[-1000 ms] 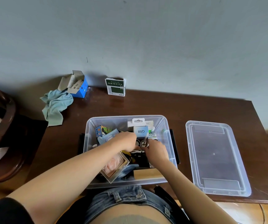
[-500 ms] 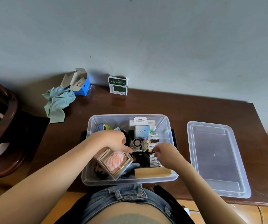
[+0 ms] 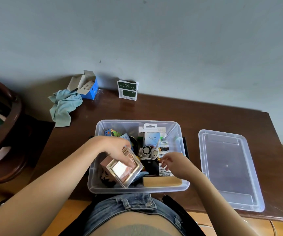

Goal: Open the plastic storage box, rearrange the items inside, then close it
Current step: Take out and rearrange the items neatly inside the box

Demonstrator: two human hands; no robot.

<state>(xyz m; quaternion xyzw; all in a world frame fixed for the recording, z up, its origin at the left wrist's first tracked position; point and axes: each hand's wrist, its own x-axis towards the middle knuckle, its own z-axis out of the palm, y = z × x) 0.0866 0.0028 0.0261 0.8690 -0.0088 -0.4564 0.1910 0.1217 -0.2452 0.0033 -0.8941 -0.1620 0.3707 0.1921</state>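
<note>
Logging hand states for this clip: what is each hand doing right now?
Left hand: holds the clear display cube.
Right hand: fingers curled over the batteries; grip cannot be told.

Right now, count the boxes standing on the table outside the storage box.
2: an open blue box beside the cloth and a green-and-white box, both by the wall.
</note>
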